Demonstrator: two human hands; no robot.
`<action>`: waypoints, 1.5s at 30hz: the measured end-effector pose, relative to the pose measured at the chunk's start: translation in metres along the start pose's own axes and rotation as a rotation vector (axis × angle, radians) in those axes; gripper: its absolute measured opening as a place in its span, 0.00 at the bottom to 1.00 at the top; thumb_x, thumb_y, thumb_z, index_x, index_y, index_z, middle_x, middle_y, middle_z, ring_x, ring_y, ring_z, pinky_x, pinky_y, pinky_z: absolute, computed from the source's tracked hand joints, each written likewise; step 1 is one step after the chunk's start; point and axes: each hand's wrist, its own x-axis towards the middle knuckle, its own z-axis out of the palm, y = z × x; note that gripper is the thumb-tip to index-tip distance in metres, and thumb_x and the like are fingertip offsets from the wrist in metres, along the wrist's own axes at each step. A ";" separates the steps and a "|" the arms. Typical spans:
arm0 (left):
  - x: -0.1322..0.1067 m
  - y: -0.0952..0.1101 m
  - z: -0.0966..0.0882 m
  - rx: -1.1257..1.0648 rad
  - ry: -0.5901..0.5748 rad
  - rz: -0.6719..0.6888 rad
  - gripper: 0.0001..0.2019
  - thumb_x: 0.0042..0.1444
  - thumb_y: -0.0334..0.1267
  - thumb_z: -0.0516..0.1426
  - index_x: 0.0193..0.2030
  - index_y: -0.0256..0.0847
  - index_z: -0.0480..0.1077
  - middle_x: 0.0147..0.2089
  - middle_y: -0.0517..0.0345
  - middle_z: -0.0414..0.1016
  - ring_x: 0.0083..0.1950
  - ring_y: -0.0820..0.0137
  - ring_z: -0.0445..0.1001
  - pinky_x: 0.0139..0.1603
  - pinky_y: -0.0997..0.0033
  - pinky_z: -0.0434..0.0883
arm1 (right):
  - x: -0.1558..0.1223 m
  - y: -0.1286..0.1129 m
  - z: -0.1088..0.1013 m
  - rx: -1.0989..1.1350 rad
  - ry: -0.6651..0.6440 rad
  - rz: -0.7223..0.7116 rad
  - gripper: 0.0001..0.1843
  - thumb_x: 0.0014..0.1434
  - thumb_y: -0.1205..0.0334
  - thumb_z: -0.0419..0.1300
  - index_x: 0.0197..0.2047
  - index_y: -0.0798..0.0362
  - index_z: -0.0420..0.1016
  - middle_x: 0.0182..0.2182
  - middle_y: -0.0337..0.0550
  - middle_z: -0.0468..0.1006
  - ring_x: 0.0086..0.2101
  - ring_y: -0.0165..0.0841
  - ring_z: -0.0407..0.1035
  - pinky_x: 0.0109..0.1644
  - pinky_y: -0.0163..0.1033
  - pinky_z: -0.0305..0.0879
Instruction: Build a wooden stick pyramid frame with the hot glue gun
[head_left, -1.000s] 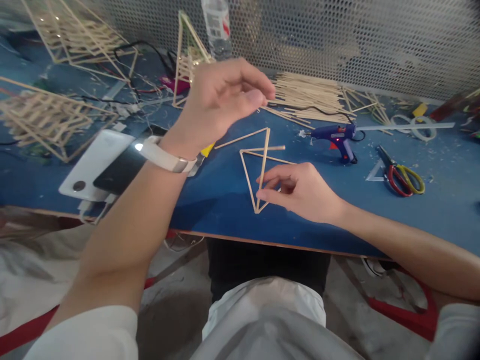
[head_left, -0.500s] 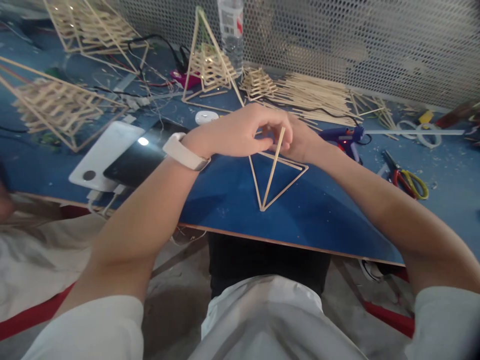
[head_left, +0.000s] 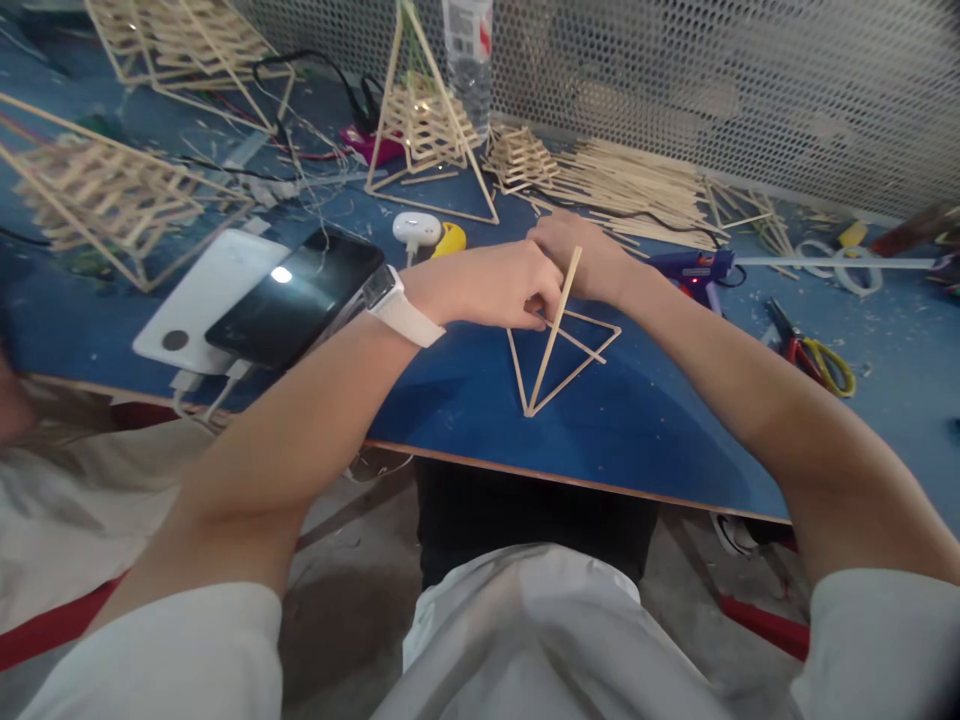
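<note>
My left hand [head_left: 517, 285], wearing a white-strapped watch [head_left: 401, 305], is closed in a pinch on a thin wooden stick [head_left: 581, 345]. That stick slants over a triangular frame of wooden sticks [head_left: 574, 375] lying on the blue table. From the frame's near corner another stick [head_left: 553, 330] rises at a slant, its top end free in front of my right hand. My right hand [head_left: 577, 250] is just beyond, close against the left, with fingers curled. Its fingertips are largely hidden, so what they hold does not show.
A glue gun [head_left: 694, 270] and scissors [head_left: 814, 350] lie to the right. Behind are a pile of sticks [head_left: 637, 190], a small stick pyramid [head_left: 521, 160], a larger pyramid frame [head_left: 427, 130] and a bottle [head_left: 469, 70]. A phone [head_left: 300, 295] and a white device [head_left: 202, 295] lie left.
My hands have shifted slightly; the left has turned and come lower. The thin stick now slants across the frame instead of lying near its back edge. A yellow object by the white case has come into view.
</note>
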 end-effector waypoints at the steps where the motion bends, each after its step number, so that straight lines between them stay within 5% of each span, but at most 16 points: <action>1: 0.000 0.000 0.000 -0.004 -0.021 -0.007 0.08 0.66 0.37 0.66 0.41 0.47 0.91 0.40 0.60 0.90 0.38 0.69 0.82 0.46 0.66 0.70 | -0.008 0.000 -0.004 0.030 0.026 0.021 0.09 0.72 0.60 0.76 0.46 0.50 0.80 0.47 0.49 0.88 0.51 0.47 0.80 0.62 0.52 0.79; 5: -0.002 0.000 -0.009 -0.039 0.010 -0.051 0.08 0.66 0.41 0.67 0.41 0.46 0.91 0.39 0.59 0.89 0.39 0.69 0.82 0.48 0.67 0.70 | -0.055 -0.012 -0.019 0.317 0.232 0.081 0.05 0.72 0.61 0.71 0.50 0.45 0.84 0.48 0.47 0.89 0.48 0.48 0.81 0.58 0.56 0.79; 9: -0.008 -0.001 -0.024 -0.042 0.039 -0.064 0.11 0.67 0.45 0.66 0.41 0.45 0.90 0.39 0.55 0.89 0.38 0.69 0.79 0.48 0.66 0.70 | -0.095 -0.041 -0.016 0.491 0.287 0.116 0.09 0.68 0.55 0.74 0.50 0.46 0.85 0.44 0.46 0.87 0.43 0.47 0.82 0.51 0.55 0.80; 19: -0.026 -0.009 -0.051 0.001 0.026 -0.175 0.15 0.73 0.53 0.65 0.44 0.47 0.90 0.45 0.55 0.92 0.42 0.69 0.77 0.50 0.64 0.73 | -0.106 -0.068 0.005 0.432 0.314 0.135 0.15 0.79 0.57 0.63 0.62 0.48 0.87 0.59 0.58 0.85 0.55 0.55 0.82 0.62 0.64 0.81; 22: -0.026 -0.014 -0.050 -0.008 0.026 -0.179 0.15 0.70 0.55 0.67 0.43 0.49 0.91 0.42 0.55 0.92 0.43 0.66 0.79 0.49 0.62 0.73 | -0.103 -0.064 0.003 0.442 0.299 0.167 0.13 0.78 0.61 0.61 0.55 0.47 0.89 0.50 0.54 0.89 0.52 0.54 0.82 0.61 0.63 0.80; 28: -0.020 -0.005 -0.048 -0.033 -0.022 -0.190 0.12 0.68 0.50 0.66 0.43 0.50 0.92 0.43 0.55 0.92 0.44 0.66 0.80 0.51 0.60 0.73 | -0.106 -0.047 -0.006 0.438 0.180 0.136 0.12 0.78 0.60 0.62 0.53 0.47 0.90 0.49 0.52 0.90 0.50 0.52 0.83 0.59 0.59 0.79; 38: -0.003 0.025 -0.016 -0.165 -0.015 0.004 0.11 0.68 0.46 0.66 0.39 0.50 0.90 0.39 0.59 0.91 0.42 0.67 0.83 0.53 0.65 0.74 | -0.156 -0.037 -0.035 0.449 0.050 0.085 0.12 0.79 0.58 0.62 0.53 0.43 0.89 0.51 0.51 0.89 0.52 0.54 0.82 0.59 0.65 0.80; 42: 0.002 0.029 -0.009 -0.196 -0.024 0.016 0.09 0.67 0.46 0.68 0.38 0.50 0.90 0.39 0.60 0.91 0.40 0.68 0.84 0.54 0.65 0.74 | -0.169 -0.046 -0.039 0.529 0.129 0.126 0.10 0.78 0.55 0.66 0.54 0.42 0.92 0.48 0.47 0.90 0.47 0.49 0.83 0.53 0.58 0.81; 45: 0.001 0.030 -0.009 -0.228 -0.030 0.004 0.09 0.68 0.48 0.70 0.38 0.50 0.90 0.40 0.59 0.91 0.40 0.67 0.84 0.56 0.63 0.75 | -0.173 -0.052 -0.040 0.702 0.355 0.273 0.11 0.74 0.47 0.74 0.52 0.42 0.93 0.43 0.46 0.90 0.38 0.41 0.81 0.43 0.50 0.78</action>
